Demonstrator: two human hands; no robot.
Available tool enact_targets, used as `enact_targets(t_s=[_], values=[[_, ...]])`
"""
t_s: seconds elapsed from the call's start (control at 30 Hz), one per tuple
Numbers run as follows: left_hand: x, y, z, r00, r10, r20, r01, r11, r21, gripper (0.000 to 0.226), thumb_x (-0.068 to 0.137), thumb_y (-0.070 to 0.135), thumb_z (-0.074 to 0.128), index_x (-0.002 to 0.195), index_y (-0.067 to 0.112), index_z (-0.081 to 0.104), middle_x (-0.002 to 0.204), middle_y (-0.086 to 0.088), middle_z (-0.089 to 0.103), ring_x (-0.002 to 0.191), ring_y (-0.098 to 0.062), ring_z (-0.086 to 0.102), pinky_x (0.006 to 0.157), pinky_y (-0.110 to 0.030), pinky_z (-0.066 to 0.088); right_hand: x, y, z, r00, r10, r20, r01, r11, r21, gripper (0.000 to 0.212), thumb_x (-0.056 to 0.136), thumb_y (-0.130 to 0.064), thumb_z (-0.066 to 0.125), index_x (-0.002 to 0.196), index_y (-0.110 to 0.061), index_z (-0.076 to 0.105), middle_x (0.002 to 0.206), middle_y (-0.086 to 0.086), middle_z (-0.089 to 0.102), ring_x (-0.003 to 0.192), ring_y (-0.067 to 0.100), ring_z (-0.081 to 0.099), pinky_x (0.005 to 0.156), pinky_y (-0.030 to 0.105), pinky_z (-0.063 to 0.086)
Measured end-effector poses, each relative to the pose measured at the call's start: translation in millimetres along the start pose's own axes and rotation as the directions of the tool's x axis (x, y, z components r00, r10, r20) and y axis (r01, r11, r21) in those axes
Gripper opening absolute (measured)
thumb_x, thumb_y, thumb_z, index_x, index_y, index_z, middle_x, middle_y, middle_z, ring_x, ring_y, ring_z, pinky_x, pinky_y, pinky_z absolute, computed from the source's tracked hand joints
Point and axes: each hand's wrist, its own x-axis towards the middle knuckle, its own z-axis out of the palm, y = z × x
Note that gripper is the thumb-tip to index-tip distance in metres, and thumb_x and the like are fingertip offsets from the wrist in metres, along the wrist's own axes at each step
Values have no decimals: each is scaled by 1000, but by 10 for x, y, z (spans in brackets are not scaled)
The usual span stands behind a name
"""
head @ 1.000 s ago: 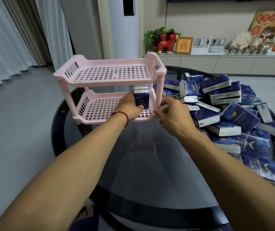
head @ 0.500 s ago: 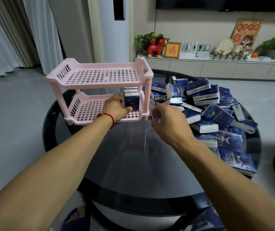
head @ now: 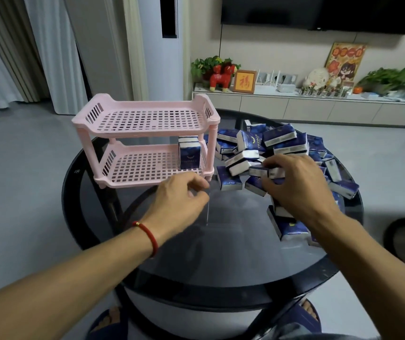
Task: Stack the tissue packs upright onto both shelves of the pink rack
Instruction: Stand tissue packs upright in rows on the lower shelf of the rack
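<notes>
A: Since half a second ago, we see the left hand [head: 180, 201] has drawn back from the lower shelf and now hovers over the glass just near the pink rack [head: 145, 141], while the right hand [head: 294, 186] has moved right into the pile of tissue packs [head: 282, 143].

B: Going left to right, what do we find?

A: At the left of the round glass table [head: 221, 253] stands the two-shelf rack. Its top shelf [head: 147, 119] is bare. On the lower shelf [head: 142, 168], at the far right end, a few packs [head: 189, 153] stand upright in a row.

B: And the hands?

A: The left hand, with a red cord bracelet [head: 148, 235] at the wrist, has its fingers loosely curled and holds nothing. Further right, the right hand lies on the near edge of the pile, fingers curled round one pack [head: 261, 171].

B: The rest of the packs?

A: They lie jumbled across the right half of the table. Beyond, a low cabinet [head: 307, 104] runs along the far wall.
</notes>
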Motion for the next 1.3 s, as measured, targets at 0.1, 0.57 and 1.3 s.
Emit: enact_targets(t_s=[0.1, 0.57, 1.3], values=[[-92, 119, 161, 937, -164, 308, 288, 861, -419, 16, 98, 29, 64, 100, 18, 75, 100, -7, 75, 82, -19, 70, 74, -34, 58, -216, -213, -103, 997, -68, 21, 61, 968, 243, 29, 81, -30, 79, 109, -24, 73, 95, -15, 66, 87, 9, 61, 78, 26, 52], [51, -77, 272, 869, -282, 406, 490, 598, -635, 24, 98, 1, 60, 122, 5, 63, 115, -17, 74, 101, -33, 75, 78, -43, 63, -244, 11, -81, 962, 213, 171, -180, 965, -191, 46, 90, -50, 65, 129, -25, 61, 129, 5, 61, 120, 31, 51, 97, 50, 47], [51, 35, 225, 864, -307, 399, 501, 438, -747, 30, 97, -6, 53, 124, 1, 65, 114, -22, 73, 99, -32, 71, 80, -45, 63, -279, -380, -141, 781, 166, 602, -624, 231, 746, 37, 109, -23, 43, 112, 6, 64, 103, 32, 71, 92, 38, 74, 71, 34, 65]])
